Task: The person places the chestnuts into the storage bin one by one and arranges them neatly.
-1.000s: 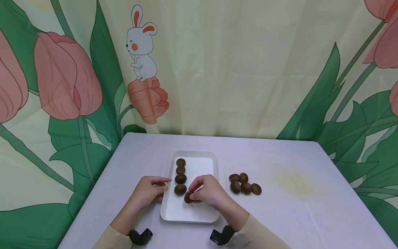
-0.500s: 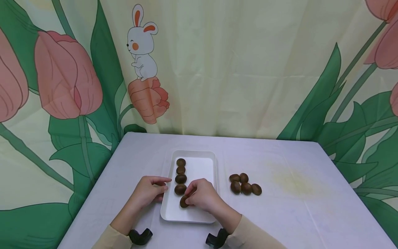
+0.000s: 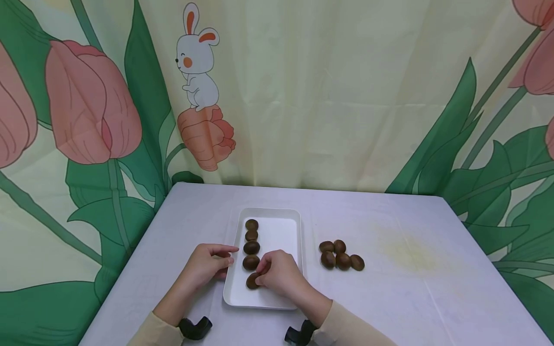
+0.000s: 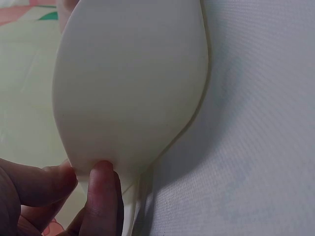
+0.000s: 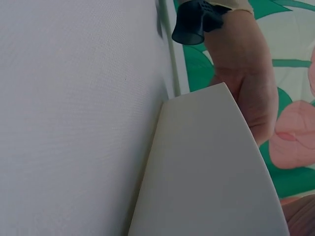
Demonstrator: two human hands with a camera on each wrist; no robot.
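Note:
On the white tray (image 3: 277, 230), several smooth, dark brown ovals that look like chestnuts stand in a column near the left side. My right hand (image 3: 283, 274) pinches another chestnut (image 3: 252, 281) between thumb and fingers at the near end of that column, just below the nearest chestnut (image 3: 251, 262). At the tray's left edge, my left hand (image 3: 207, 264) holds the rim, with one fingertip (image 4: 101, 184) against the outer wall in the left wrist view. The right wrist view shows the outer tray wall (image 5: 206, 167), which hides the pinched chestnut.
To the right of the tray, a loose group of several chestnuts (image 3: 343, 261) lies on the white tablecloth (image 3: 389, 298). Black wrist devices (image 3: 195, 328) sit at both sleeves. Behind the table hangs a curtain (image 3: 311, 96) printed with tulips and a rabbit.
My right hand has moved slightly left and nearer with the chestnut, bringing it into line below the column. The left hand stays at the tray's edge.

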